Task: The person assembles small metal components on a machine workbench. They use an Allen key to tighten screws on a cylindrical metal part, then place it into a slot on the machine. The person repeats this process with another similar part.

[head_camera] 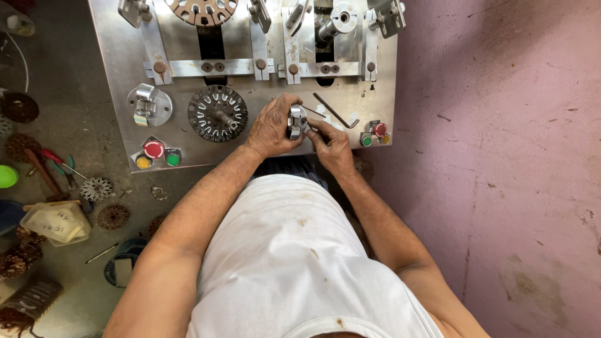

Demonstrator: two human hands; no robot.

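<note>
My left hand (270, 127) grips a small shiny metal fixture (296, 121) that stands on the steel machine plate (119, 56). My right hand (330, 143) pinches the same fixture from the right with thumb and forefinger. A thin wire or pin runs from the fixture toward a dark L-shaped hex key (335, 113) lying just beyond my right hand. A dark round slotted stator core (217, 113) sits on a spindle to the left of my left hand.
The plate carries red, yellow and green push buttons (154, 150) at front left, another red and green set (374, 133) at right, and clamps and brackets at the back. Several stator cores, red-handled pliers (53, 161) and a plastic box (55, 222) lie left. A pink wall (501, 156) is right.
</note>
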